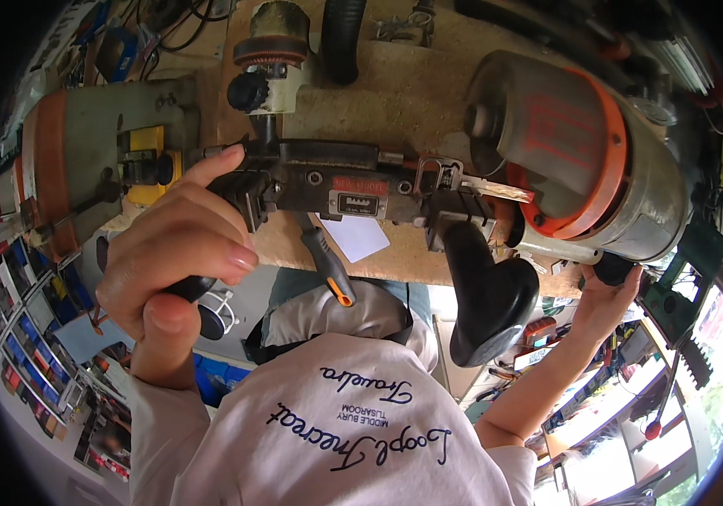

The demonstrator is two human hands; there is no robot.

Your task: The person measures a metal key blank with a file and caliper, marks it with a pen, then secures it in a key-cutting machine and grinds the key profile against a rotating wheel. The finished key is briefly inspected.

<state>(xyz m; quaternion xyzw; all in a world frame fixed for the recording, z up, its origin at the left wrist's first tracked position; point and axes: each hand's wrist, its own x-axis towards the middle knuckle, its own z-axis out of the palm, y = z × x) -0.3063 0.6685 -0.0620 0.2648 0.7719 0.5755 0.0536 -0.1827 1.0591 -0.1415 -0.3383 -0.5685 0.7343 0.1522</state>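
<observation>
A dark key-cutting machine carriage (340, 179) with a clamp at each end spans the bench in front of me. My left hand (180, 240) is closed around a black handle (190, 289) beside the left clamp (243, 196), its index finger stretched along the top. Below the right clamp (458, 215), a large black curved handle (492, 299) sticks out toward me, untouched. At the lower right, my right hand (606, 295) grips a round black knob (615, 270) under the motor housing; its fingers are partly hidden.
A grey motor housing with an orange ring guard (623, 152) stands at the right. A black-handled tool (328, 263) and white paper (357, 238) lie at the bench's front edge. A second machine (83, 169) sits left, a black hose (344, 38) behind.
</observation>
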